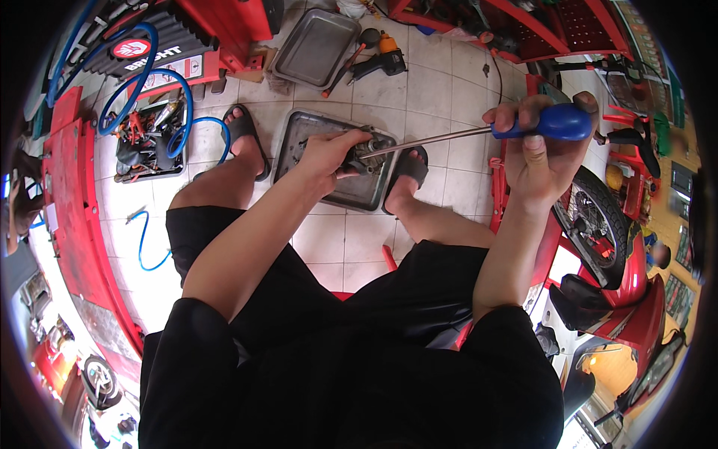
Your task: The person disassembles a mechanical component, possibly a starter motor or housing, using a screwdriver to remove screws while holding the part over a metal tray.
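My left hand (pixel 327 159) is closed around a small grey metal engine part (pixel 368 168), holding it over a shallow dark metal tray (pixel 351 197) on the floor. Its fingers cover much of the part, so its exact kind is unclear. Raised at the right, my right hand (pixel 540 168) grips a screwdriver by its blue handle (pixel 565 123). The long thin shaft (pixel 441 138) slopes down leftward, and its tip meets the part in my left hand. A few small dark pieces lie in the tray.
Another metal tray (pixel 318 49), a mallet (pixel 351 66) and a yellow-and-black power tool (pixel 380 61) lie ahead. At left are a crate of parts (pixel 153 142), a looping blue hose (pixel 182 82) and a red lift (pixel 78 202). A motorcycle wheel (pixel 598 217) stands right.
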A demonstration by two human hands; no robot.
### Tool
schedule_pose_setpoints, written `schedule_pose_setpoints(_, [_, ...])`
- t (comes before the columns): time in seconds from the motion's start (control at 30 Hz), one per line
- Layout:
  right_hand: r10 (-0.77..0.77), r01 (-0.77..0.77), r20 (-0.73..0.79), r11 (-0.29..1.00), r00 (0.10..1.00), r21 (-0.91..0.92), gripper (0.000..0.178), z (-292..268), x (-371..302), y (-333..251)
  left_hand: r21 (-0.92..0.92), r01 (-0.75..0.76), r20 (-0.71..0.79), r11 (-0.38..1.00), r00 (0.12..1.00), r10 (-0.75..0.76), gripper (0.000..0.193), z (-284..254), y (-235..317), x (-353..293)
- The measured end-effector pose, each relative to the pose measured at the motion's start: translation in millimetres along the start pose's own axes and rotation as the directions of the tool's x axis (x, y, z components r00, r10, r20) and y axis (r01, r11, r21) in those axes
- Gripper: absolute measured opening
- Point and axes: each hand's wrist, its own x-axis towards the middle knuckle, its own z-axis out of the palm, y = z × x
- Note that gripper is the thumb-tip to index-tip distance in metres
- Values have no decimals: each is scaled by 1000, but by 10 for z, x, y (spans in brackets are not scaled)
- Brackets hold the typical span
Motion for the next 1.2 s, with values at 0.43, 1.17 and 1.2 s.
schedule_pose_setpoints(0.43, [-128,210,-346,954,930,214,40,-653,9,27,-261,-164,-31,951,986,162,24,-29,273,31])
schedule_pose_setpoints(1.17, [863,-257,-475,-426,172,-867,28,-516,-2329,3712,-477,-271,-301,836,944,135,23,-187,667,-62])
schedule_pose_setpoints(1.2, [835,-299,-526,-466,163,-833,28,-527,-2345,3728,-498,-255,-277,829,952,127,23,-207,689,-64])
